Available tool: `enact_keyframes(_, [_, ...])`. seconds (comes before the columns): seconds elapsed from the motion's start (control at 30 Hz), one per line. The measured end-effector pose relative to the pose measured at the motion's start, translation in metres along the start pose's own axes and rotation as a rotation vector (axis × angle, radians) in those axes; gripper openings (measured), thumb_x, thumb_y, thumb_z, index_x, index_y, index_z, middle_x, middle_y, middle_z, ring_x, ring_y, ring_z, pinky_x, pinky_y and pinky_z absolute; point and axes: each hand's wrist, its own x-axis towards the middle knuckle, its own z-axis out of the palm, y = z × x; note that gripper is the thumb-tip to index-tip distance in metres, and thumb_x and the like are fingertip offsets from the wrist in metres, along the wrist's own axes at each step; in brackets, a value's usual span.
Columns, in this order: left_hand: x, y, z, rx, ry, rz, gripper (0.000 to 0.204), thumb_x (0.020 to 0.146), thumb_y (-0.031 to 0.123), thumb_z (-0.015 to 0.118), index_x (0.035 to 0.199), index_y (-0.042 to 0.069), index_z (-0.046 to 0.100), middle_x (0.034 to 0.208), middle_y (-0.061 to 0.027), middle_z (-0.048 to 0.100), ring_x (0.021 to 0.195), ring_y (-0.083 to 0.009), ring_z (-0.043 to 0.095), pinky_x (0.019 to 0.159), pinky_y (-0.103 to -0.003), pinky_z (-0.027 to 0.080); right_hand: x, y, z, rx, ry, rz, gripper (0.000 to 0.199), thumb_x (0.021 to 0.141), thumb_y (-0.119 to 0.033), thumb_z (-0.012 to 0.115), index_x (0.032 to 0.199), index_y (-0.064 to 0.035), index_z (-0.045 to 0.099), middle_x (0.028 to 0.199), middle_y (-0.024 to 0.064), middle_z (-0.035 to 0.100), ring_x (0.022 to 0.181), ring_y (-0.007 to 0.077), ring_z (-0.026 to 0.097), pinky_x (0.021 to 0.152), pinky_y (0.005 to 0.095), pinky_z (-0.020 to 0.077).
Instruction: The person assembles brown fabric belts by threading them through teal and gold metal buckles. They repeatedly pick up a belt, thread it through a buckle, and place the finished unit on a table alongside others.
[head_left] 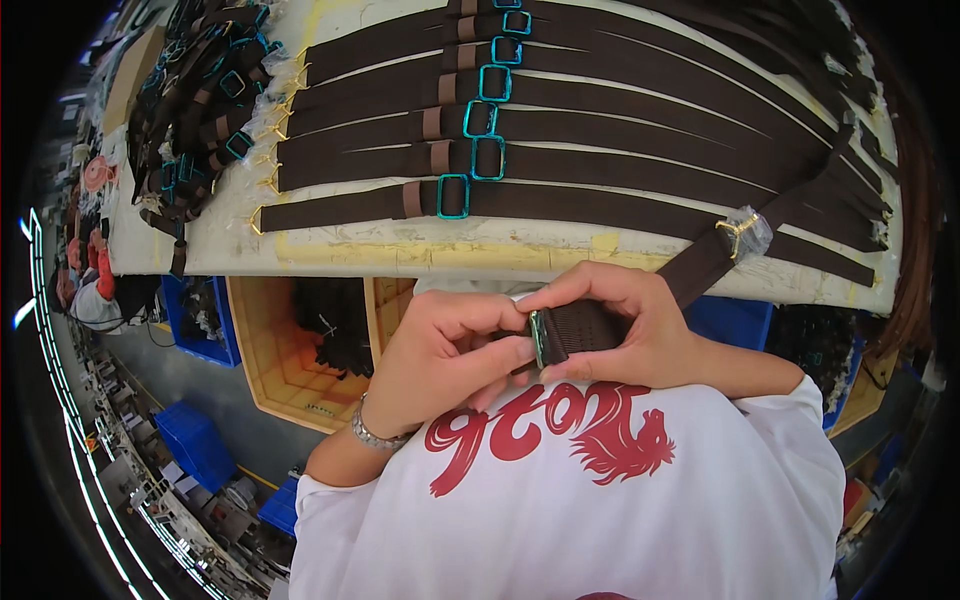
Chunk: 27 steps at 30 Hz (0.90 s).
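Observation:
Close to my chest, my two hands work on one dark brown webbing strap (700, 272). A rectangular buckle (541, 338) with a greenish sheen sits on the strap's end. My left hand (450, 345), with a watch at the wrist, pinches the buckle's left side between thumb and fingertips. The folded webbing is gripped by my right hand (632, 325), its thumb below and fingers above. From there the strap runs up over the table edge to a gold-coloured hook (738, 236) in clear plastic wrap. My fingers partly hide the buckle.
Several brown straps (600, 165) lie side by side on the table (420, 258), with teal-filmed buckles, brown loops and gold-coloured end pieces. A pile of straps (200, 110) lies at the left. Wooden bins (262, 345) and blue crates (195, 440) stand below.

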Motion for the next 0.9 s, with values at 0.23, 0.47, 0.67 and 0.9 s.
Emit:
enact_keyframes(0.23, [0.003,-0.011,-0.006,-0.426,-0.071,-0.118,0.017,0.106,0.005,0.063,0.117,-0.006,0.071,0.089,-0.0115,0.074,0.054,-0.0091,0.062,0.049,-0.023,0.047,0.004,-0.002,0.001,0.061,0.000,0.055,0.055,0.085,0.003,0.090,0.135,0.0017,0.068,0.129,0.0124,0.074,0.119,0.0175,0.071,0.105,0.0325,0.0558])
enact_keyframes(0.47, [-0.002,-0.003,0.001,-0.309,-0.083,-0.102,0.016,0.106,0.008,0.065,0.103,-0.006,0.073,0.079,-0.0079,0.074,0.049,-0.0075,0.058,0.048,-0.022,0.044,0.000,-0.006,0.004,0.014,-0.012,-0.043,0.045,0.088,-0.009,0.090,0.129,-0.0018,0.072,0.118,0.0080,0.076,0.108,0.0148,0.071,0.098,0.0301,0.0545])
enact_keyframes(0.67, [-0.014,-0.002,0.020,0.084,0.202,0.026,0.010,0.102,0.004,0.070,0.107,-0.003,0.075,0.081,-0.0058,0.075,0.053,-0.0060,0.060,0.050,-0.022,0.043,-0.006,-0.011,0.005,-0.076,0.039,0.070,0.050,0.087,-0.005,0.091,0.132,-0.0005,0.070,0.125,0.0080,0.074,0.114,0.0130,0.070,0.099,0.0289,0.0549])
enact_keyframes(0.9, [-0.015,0.034,0.010,1.018,0.041,0.857,0.026,0.082,0.001,0.084,0.107,0.004,0.080,0.106,-0.0060,0.073,0.086,-0.0182,0.065,0.070,-0.033,0.051,-0.006,-0.017,0.017,0.105,-0.039,0.142,0.045,0.087,-0.013,0.091,0.127,-0.0032,0.071,0.114,0.0024,0.075,0.103,0.0090,0.068,0.094,0.0281,0.0544])
